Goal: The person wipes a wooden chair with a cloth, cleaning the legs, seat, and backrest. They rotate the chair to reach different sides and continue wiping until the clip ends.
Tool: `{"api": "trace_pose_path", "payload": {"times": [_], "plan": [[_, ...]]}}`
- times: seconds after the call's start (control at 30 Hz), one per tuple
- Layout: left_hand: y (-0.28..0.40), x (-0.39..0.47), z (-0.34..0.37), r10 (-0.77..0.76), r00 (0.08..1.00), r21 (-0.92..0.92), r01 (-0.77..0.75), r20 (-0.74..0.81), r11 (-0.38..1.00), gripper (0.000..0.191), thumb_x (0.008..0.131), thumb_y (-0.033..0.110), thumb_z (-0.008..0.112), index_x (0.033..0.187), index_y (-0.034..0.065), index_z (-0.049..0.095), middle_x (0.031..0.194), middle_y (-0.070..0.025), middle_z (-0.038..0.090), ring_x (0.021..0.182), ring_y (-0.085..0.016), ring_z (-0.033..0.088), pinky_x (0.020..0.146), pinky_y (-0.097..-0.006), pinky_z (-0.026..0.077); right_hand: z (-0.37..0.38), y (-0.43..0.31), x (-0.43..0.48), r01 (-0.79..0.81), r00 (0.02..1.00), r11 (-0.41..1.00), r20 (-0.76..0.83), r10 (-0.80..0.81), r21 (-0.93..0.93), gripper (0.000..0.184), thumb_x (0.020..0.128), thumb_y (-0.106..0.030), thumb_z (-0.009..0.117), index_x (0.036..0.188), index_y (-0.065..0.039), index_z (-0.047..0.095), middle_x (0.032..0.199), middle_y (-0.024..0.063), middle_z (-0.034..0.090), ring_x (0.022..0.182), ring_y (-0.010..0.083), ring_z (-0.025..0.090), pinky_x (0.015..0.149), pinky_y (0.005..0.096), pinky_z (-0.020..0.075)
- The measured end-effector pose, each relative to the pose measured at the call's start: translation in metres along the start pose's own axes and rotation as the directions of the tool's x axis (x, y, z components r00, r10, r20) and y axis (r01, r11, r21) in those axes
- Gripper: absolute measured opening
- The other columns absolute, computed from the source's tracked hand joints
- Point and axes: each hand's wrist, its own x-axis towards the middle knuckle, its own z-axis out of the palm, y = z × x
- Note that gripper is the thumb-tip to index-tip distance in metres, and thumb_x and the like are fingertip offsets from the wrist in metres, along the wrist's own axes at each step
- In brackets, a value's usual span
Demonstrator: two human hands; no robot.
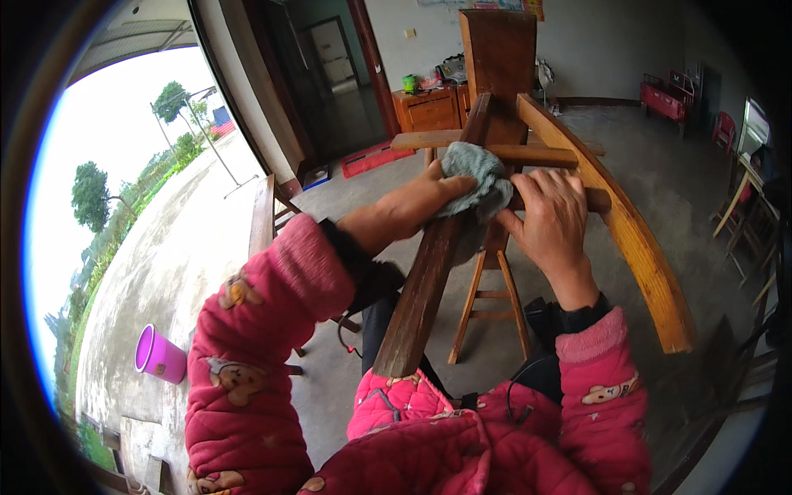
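A damp-looking grey-green cloth (475, 176) is bunched around the dark leg (421, 291) of a wooden bench, which is tipped so that its legs point towards me. My left hand (427, 192) presses the cloth against that leg, thumb on top. Curled over the lower rung (598, 200), my right hand (550, 210) has its thumb and fingertips at the cloth's edge. An upper rung (538, 154) runs just beyond both hands. The lighter, curved leg (643, 266) sweeps down on the right. Behind stands the brown bench seat (498, 55), seen narrow. The cloth hides part of the leg joint.
A wooden trestle-like support (489, 303) stands under the work. Another bench (262, 216) is at the left, near the doorway. A purple bucket (162, 354) sits on the concrete outside. Farther back are a red mat (377, 159) and a wooden cabinet (427, 111).
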Motion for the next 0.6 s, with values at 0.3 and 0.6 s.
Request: {"api": "trace_pose_path", "payload": {"times": [0.3, 0.6], "plan": [[0.01, -0.136, 0.029, -0.166, 0.986, -0.007, 0.166, 0.014, 0.986, 0.085, 0.089, 0.027, 0.071, 0.153, 0.0025, 0.02, 0.128, -0.011, 0.056, 0.119, -0.019, 0.052, 0.104, -0.0319, 0.04, -0.026, 0.013, -0.007, -0.047, 0.984, 0.998, 0.167, 0.054, -0.047, 0.05, 0.076, -0.03, 0.081, 0.117, -0.008, 0.062, 0.109, 0.0098, 0.058, 0.11, 0.0298, 0.054, 0.1, 0.047, 0.0378], [0.0, -0.192, 0.047, 0.023, 0.999, -0.209, -0.016, 0.033, 0.978, 0.098, 0.085, 0.011, 0.072, 0.157, 0.0022, 0.006, 0.146, -0.0126, 0.038, 0.134, -0.021, 0.04, 0.112, -0.0314, 0.029, -0.027, 0.036, -0.018, -0.06, 0.984, 0.995, 0.165, 0.073, -0.079, 0.046, 0.076, -0.043, 0.079, 0.104, -0.009, 0.063, 0.088, 0.0049, 0.06, 0.09, 0.0245, 0.057, 0.087, 0.0387, 0.0388]]}}
